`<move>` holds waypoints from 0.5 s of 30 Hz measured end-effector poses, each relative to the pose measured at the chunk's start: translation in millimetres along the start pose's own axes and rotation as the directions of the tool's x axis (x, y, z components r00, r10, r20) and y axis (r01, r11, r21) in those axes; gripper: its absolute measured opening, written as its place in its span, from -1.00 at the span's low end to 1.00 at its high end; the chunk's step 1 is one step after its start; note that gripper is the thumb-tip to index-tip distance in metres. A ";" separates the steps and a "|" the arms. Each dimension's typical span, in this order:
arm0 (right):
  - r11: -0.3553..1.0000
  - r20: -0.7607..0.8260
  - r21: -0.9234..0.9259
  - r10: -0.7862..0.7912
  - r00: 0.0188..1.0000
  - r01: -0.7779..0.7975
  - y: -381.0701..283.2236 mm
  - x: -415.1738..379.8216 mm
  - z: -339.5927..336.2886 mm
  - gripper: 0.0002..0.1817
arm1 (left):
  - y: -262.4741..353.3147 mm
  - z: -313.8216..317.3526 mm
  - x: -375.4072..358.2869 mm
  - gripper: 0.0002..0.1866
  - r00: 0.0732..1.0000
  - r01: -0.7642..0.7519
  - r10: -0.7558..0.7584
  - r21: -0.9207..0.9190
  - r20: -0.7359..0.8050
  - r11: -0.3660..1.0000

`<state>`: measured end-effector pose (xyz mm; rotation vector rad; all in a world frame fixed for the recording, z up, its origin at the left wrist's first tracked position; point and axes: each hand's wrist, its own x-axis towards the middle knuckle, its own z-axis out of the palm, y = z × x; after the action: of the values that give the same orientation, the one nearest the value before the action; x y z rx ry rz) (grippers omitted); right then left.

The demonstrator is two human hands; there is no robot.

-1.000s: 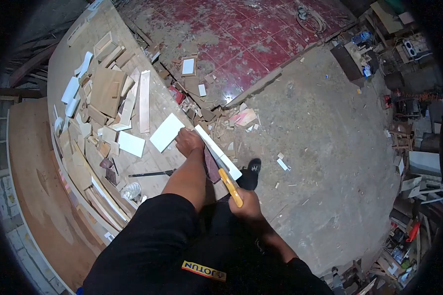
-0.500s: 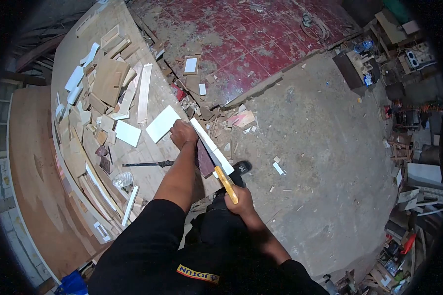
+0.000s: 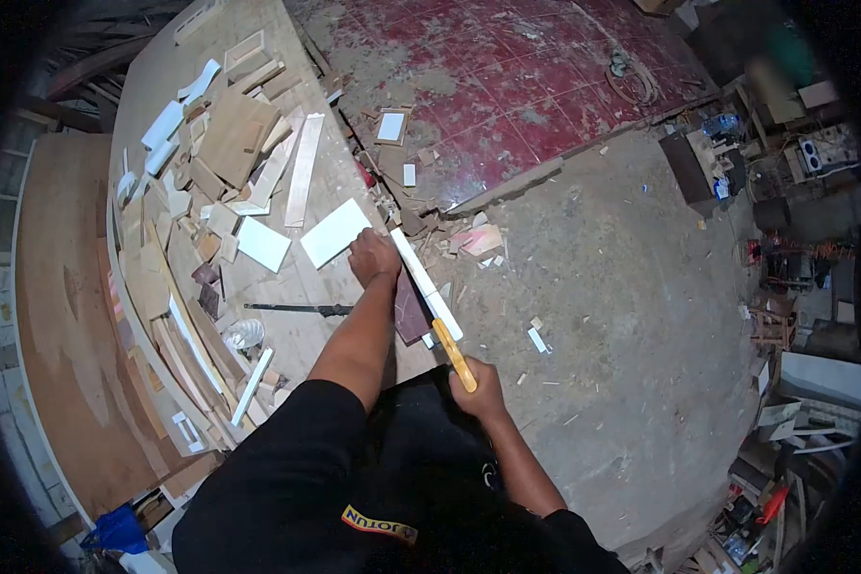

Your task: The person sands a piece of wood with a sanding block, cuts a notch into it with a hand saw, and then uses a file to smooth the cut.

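Note:
My left hand (image 3: 374,256) is curled, knuckles up, at the far end of a maroon board (image 3: 410,311) along the worktable's edge. Its fingers overlap the corner of a white panel (image 3: 336,232), and what they close on is hidden. Beside that hand, a narrow white strip (image 3: 416,261) runs along the table edge toward me. My right hand (image 3: 478,387) wraps round the yellow handle of a tool (image 3: 454,354), near the strip's close end. The tool's working end is hard to make out. Left of my forearm lies a dark bar (image 3: 292,308).
Offcuts and a brown wood panel (image 3: 231,139) crowd the table's left half. A white rectangle (image 3: 263,244) and a clear plastic piece (image 3: 245,334) lie closer. Scraps litter the concrete floor (image 3: 603,287); beyond is red tile (image 3: 507,77). A dark box (image 3: 689,165) stands at right.
The view has shifted, so the table and both hands sit slightly further right. My right hand keeps its hold on the yellow handle, and my left hand stays at the board.

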<state>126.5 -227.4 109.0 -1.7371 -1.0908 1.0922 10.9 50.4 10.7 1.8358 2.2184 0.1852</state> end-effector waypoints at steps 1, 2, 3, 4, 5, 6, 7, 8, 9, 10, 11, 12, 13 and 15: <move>1.000 -0.011 -0.003 0.018 1.000 -0.018 -15.5 2.3 0.0 -0.85 | -5.2 0.4 1.1 -0.68 1.000 0.001 -0.001 0.003 0.004 1.000; 0.999 -0.031 -0.010 0.035 0.999 -0.035 -30.3 7.0 -1.2 -0.84 | -5.9 2.2 3.1 -0.68 1.000 -0.015 0.015 0.012 -0.004 1.000; 0.999 -0.039 -0.017 0.039 0.998 -0.040 -42.7 10.8 -2.8 -0.84 | -5.0 4.2 1.9 -0.68 0.999 -0.032 0.032 0.018 -0.007 0.999; 0.996 -0.037 -0.043 0.071 0.997 -0.072 -54.8 17.1 -4.5 -0.84 | -2.8 1.8 2.2 -0.68 1.000 -0.002 0.002 0.016 0.025 1.000; 0.992 -0.035 -0.067 0.102 0.994 -0.105 -65.1 21.2 -5.0 -0.83 | -1.2 -1.0 1.1 -0.68 1.000 -0.009 0.008 0.007 0.029 1.000; 0.992 -0.044 -0.073 0.101 0.994 -0.104 -73.9 23.9 -4.8 -0.83 | -1.4 -1.3 1.0 -0.69 0.999 0.001 -0.001 0.004 0.032 1.000; 0.987 -0.027 -0.064 0.144 0.989 -0.146 -81.9 27.0 -3.9 -0.80 | -1.2 -2.4 2.5 -0.69 0.999 0.008 -0.008 0.001 0.032 1.000; 0.981 -0.009 -0.055 0.187 0.982 -0.187 -87.1 28.0 -2.6 -0.78 | -1.7 -3.5 3.7 -0.69 1.000 -0.001 0.001 -0.007 0.030 1.000; 0.981 -0.021 -0.058 0.183 0.983 -0.184 -86.1 28.4 -0.9 -0.78 | -3.1 -3.0 4.9 -0.69 0.999 -0.023 0.023 0.008 0.034 1.000; 0.980 0.007 -0.025 0.199 0.980 -0.198 -82.3 28.3 0.7 -0.77 | -5.6 -2.6 5.0 -0.70 0.998 -0.041 0.040 0.025 0.039 0.999; 0.978 0.038 0.006 0.210 0.977 -0.211 -80.1 29.4 0.9 -0.76 | -7.2 -2.4 6.9 -0.70 0.998 -0.044 0.043 0.016 0.035 0.999; 0.979 0.035 0.002 0.205 0.978 -0.205 -83.9 29.9 0.4 -0.76 | -9.9 -2.5 8.2 -0.69 0.996 -0.089 0.089 0.021 0.013 0.996; 0.975 0.036 0.020 0.222 0.974 -0.223 -87.4 28.9 -0.7 -0.75 | -13.0 -2.0 7.7 -0.69 0.991 -0.133 0.133 0.028 -0.006 0.991; 0.971 0.031 0.031 0.235 0.972 -0.236 -93.9 28.8 -3.2 -0.74 | -13.3 -0.6 6.4 -0.70 0.995 -0.103 0.103 0.007 0.010 0.995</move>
<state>113.6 -171.7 188.9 -1.8638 -0.8922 1.2740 -3.0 54.1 7.2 1.9527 2.1228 0.1872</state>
